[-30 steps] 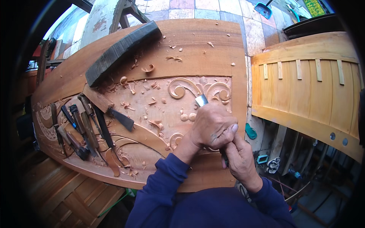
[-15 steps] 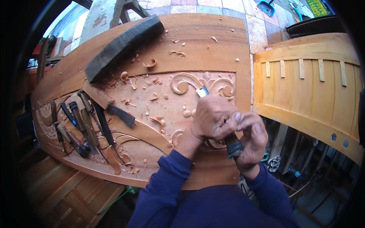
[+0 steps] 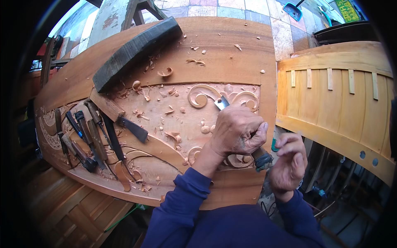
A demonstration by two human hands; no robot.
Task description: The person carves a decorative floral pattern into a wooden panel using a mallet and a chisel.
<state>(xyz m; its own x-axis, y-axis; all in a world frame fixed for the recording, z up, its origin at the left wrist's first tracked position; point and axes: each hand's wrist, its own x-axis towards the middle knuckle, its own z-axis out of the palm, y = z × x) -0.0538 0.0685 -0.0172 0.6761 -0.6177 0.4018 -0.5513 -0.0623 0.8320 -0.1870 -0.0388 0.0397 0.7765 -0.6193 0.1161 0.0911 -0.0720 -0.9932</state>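
Observation:
Wrapped around a wood chisel (image 3: 263, 159), my left hand (image 3: 240, 131) rests low over the carved wooden panel (image 3: 221, 53). The chisel's bright flat blade (image 3: 222, 103) pokes out beyond the fist and lies against the carved scrollwork (image 3: 202, 99). At the other end, its handle shows a dark wrapped butt. My right hand (image 3: 291, 161) hovers just right of that butt, apart from it, its fingers loosely bent and spread with nothing in them. The part of the chisel inside my left fist is hidden.
A long dark block (image 3: 136, 53) lies across the panel's upper left. Several carving tools (image 3: 89, 132) cluster at left, near a broad dark blade (image 3: 133, 129). Wood shavings (image 3: 165, 72) are scattered about. A pale slatted wooden panel (image 3: 331, 99) stands at right.
My right hand has let go of the chisel's butt and moved away to the right. My left hand keeps its grip, shifted slightly right in the picture.

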